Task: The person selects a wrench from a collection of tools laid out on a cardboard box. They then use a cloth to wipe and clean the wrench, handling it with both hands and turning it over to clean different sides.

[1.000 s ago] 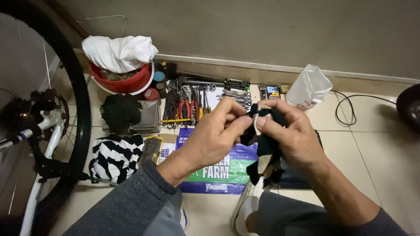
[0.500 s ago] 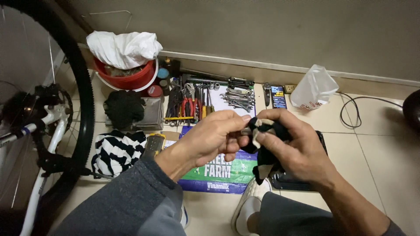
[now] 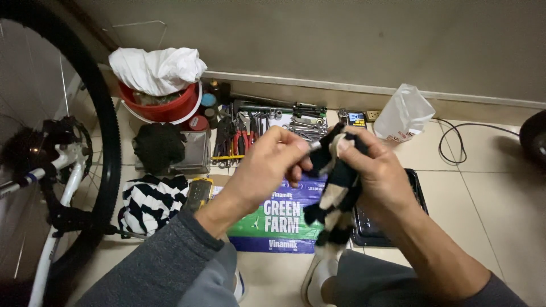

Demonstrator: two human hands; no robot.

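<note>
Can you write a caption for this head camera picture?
Two hands, left hand and right hand, grip a black-and-cream rag.

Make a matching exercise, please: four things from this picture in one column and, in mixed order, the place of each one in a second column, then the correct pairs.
Things:
1. black and cream rag
2. red bucket
3. bicycle wheel
4. clear plastic bag

Places:
A. by the wall, right of the tools
B. at the far left of the view
C. between the left hand and the right hand
D. under a white cloth, left of the tools

Pairs: 1-C, 2-D, 3-B, 4-A
</note>
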